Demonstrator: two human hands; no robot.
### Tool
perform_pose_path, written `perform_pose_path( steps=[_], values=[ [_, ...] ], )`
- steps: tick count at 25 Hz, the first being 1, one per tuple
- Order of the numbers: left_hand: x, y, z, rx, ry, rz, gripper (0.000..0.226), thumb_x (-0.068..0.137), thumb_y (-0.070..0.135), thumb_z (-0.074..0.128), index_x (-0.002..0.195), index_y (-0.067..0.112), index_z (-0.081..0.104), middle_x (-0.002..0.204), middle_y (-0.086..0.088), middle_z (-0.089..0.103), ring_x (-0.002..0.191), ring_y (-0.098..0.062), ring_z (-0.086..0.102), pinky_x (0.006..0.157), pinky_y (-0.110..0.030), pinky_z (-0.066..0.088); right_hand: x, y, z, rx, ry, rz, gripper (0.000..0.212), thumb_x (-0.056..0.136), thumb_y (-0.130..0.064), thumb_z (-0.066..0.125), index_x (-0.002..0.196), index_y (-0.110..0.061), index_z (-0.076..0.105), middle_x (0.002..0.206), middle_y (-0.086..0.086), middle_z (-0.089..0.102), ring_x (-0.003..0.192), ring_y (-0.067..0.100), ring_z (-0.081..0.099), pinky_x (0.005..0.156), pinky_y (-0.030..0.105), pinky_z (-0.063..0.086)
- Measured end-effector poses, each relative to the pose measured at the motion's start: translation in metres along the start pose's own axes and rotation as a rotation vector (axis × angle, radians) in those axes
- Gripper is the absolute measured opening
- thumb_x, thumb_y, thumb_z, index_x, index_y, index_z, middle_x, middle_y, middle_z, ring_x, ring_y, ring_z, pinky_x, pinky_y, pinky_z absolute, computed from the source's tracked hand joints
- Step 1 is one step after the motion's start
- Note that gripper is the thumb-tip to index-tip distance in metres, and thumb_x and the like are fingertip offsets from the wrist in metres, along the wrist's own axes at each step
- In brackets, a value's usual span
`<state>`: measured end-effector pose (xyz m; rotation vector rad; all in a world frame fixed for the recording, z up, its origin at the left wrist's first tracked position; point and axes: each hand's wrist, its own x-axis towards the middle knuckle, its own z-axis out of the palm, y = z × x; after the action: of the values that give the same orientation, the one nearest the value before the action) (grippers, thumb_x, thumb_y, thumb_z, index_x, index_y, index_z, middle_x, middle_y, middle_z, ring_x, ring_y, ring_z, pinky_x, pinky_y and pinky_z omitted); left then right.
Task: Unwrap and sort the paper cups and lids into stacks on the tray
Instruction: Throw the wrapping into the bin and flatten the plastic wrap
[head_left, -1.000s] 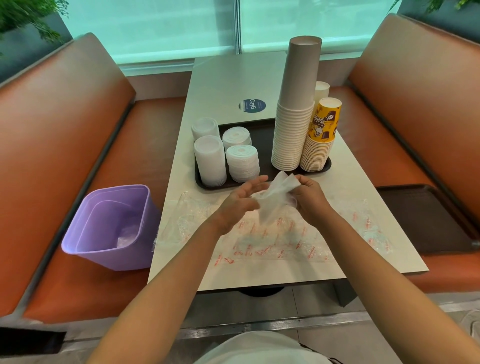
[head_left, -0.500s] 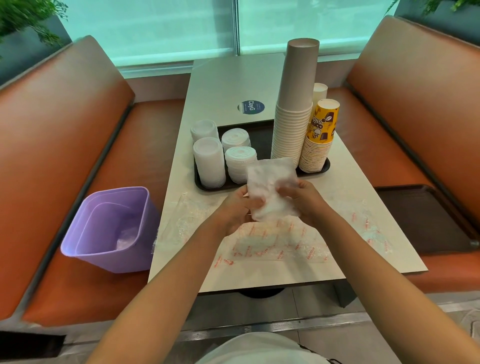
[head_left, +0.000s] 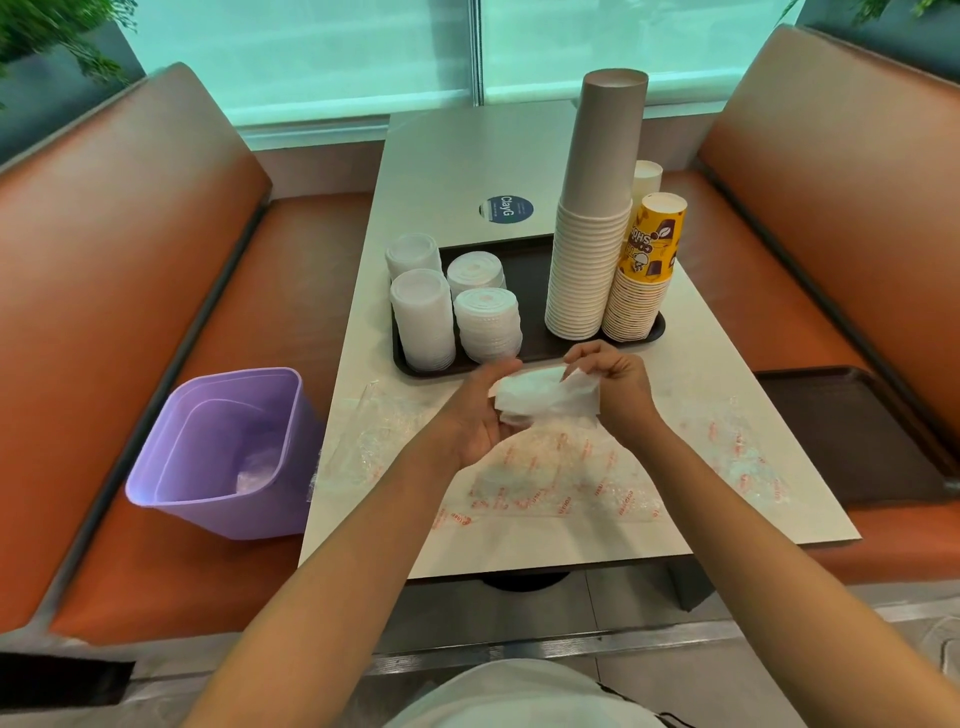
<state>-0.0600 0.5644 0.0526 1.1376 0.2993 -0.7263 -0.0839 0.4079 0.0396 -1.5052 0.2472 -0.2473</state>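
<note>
A dark tray (head_left: 530, 270) on the table carries several stacks of white lids (head_left: 488, 325), a tall stack of white paper cups (head_left: 589, 270) topped by a grey sleeve, and a shorter stack of yellow printed cups (head_left: 644, 291). Just in front of the tray, I hold a white plastic wrapper (head_left: 540, 397) between both hands. My left hand (head_left: 480, 410) lies under it with straight fingers, palm up. My right hand (head_left: 615, 382) pinches its right end.
Clear wrappers with red print (head_left: 561, 483) lie flat on the near half of the table. A purple bin (head_left: 228, 452) with some plastic inside stands on the left bench. A second dark tray (head_left: 852, 431) lies on the right bench.
The wrapper was held up spread between both hands; now it is lowered and folded over onto my left palm. The view has shifted slightly.
</note>
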Motion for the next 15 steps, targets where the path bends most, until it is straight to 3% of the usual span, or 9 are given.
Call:
perform_pose_path(
  steps=[2, 4, 7, 9, 11, 13, 15],
  values=[
    [0.001, 0.001, -0.001, 0.073, 0.026, 0.044, 0.031, 0.087, -0.006, 0.054, 0.109, 0.016, 0.054, 0.089, -0.01, 0.061, 0.062, -0.015, 0.063, 0.048, -0.024, 0.054, -0.003, 0.001, -0.003, -0.094, -0.017, -0.062, 0.049, 0.077, 0.027, 0.039, 0.075, -0.006, 0.074, 0.081, 0.001, 0.057, 0.078, 0.01, 0.053, 0.071, 0.012, 0.048],
    [0.001, 0.002, -0.004, 0.1, 0.055, 0.114, 0.044, 0.084, -0.016, 0.053, 0.116, 0.014, 0.052, 0.091, -0.01, 0.06, 0.067, -0.017, 0.062, 0.049, -0.025, 0.054, -0.004, 0.002, -0.009, -0.148, -0.016, -0.07, 0.041, 0.077, 0.027, 0.039, 0.088, 0.001, 0.07, 0.084, 0.0, 0.057, 0.083, 0.011, 0.053, 0.072, 0.013, 0.048],
    [0.001, 0.001, -0.008, 0.281, 0.121, 0.266, 0.05, 0.083, -0.013, 0.057, 0.124, 0.013, 0.049, 0.103, -0.013, 0.061, 0.084, -0.021, 0.06, 0.067, -0.029, 0.054, -0.001, -0.006, -0.015, 0.096, -0.033, 0.139, 0.015, 0.089, -0.013, 0.05, 0.095, -0.009, 0.064, 0.098, 0.001, 0.059, 0.092, 0.017, 0.056, 0.082, 0.03, 0.048],
    [0.0, -0.001, -0.005, 0.41, 0.133, 0.356, 0.05, 0.084, -0.011, 0.058, 0.127, 0.013, 0.048, 0.104, -0.012, 0.062, 0.083, -0.016, 0.06, 0.068, -0.022, 0.053, 0.005, -0.012, -0.017, 0.094, -0.2, 0.325, 0.027, 0.095, -0.034, 0.046, 0.119, -0.022, 0.051, 0.113, -0.001, 0.055, 0.102, 0.017, 0.054, 0.092, 0.038, 0.042],
    [-0.001, -0.002, 0.0, 0.482, 0.114, 0.409, 0.051, 0.084, -0.01, 0.058, 0.129, 0.013, 0.047, 0.102, -0.011, 0.063, 0.077, -0.01, 0.06, 0.062, -0.013, 0.052, 0.005, -0.015, -0.016, -0.021, -0.358, 0.433, 0.034, 0.093, -0.02, 0.054, 0.126, -0.025, 0.046, 0.118, 0.002, 0.053, 0.106, 0.022, 0.055, 0.09, 0.039, 0.048],
    [-0.001, 0.001, 0.003, 0.514, 0.126, 0.43, 0.051, 0.084, -0.009, 0.057, 0.129, 0.013, 0.047, 0.107, -0.012, 0.064, 0.079, -0.01, 0.06, 0.063, -0.013, 0.052, 0.004, -0.016, -0.015, -0.076, -0.384, 0.462, 0.039, 0.087, 0.004, 0.057, 0.116, -0.021, 0.055, 0.117, 0.008, 0.053, 0.1, 0.027, 0.058, 0.077, 0.033, 0.056],
    [0.001, 0.005, 0.002, 0.49, 0.195, 0.422, 0.05, 0.085, -0.007, 0.058, 0.129, 0.015, 0.048, 0.11, -0.01, 0.064, 0.082, -0.011, 0.06, 0.068, -0.017, 0.053, 0.002, -0.016, -0.014, -0.038, -0.355, 0.459, 0.039, 0.086, 0.013, 0.053, 0.108, -0.019, 0.058, 0.111, 0.009, 0.053, 0.088, 0.027, 0.06, 0.062, 0.027, 0.058]
  ],
)
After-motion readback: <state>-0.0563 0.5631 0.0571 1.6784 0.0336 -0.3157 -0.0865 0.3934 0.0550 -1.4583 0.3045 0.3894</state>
